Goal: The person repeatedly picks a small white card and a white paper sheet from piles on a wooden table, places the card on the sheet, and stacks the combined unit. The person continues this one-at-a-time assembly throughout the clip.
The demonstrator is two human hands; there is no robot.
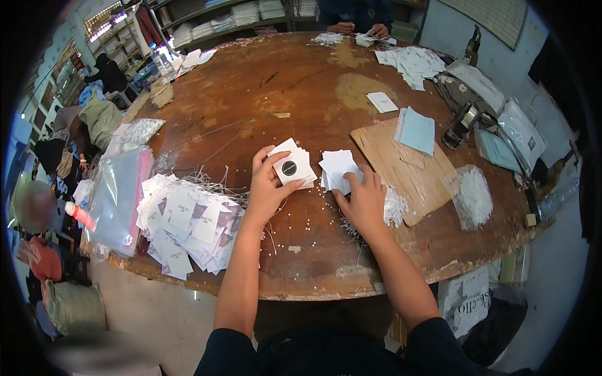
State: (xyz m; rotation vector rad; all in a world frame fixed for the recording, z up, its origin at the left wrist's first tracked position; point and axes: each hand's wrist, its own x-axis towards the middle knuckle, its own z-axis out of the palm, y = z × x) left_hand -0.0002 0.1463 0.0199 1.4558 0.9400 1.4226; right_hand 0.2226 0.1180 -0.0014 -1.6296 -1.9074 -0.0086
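Observation:
In the middle of the table, my left hand [264, 188] is closed around a loose stack of cream-white cards [302, 164], and the top card bears a round black emblem. Just to its right, my right hand [365, 204] has thumb and fingers at the near edge of a second stack of blank white cards [339, 164], which lies on the tabletop. Behind the right wrist, partly hidden, is a bundle of white tag strings [395, 208]. A big heap of strung paper tags [188, 219] sits left of my left forearm.
Left of the heap lies a stack of clear plastic sleeves [117, 200]. A thin wooden board [433, 185] with a light-blue pad [415, 130] and a bag of white strings [471, 197] are at right. Across the brown table [282, 81], another person's hands [379, 31] handle cards.

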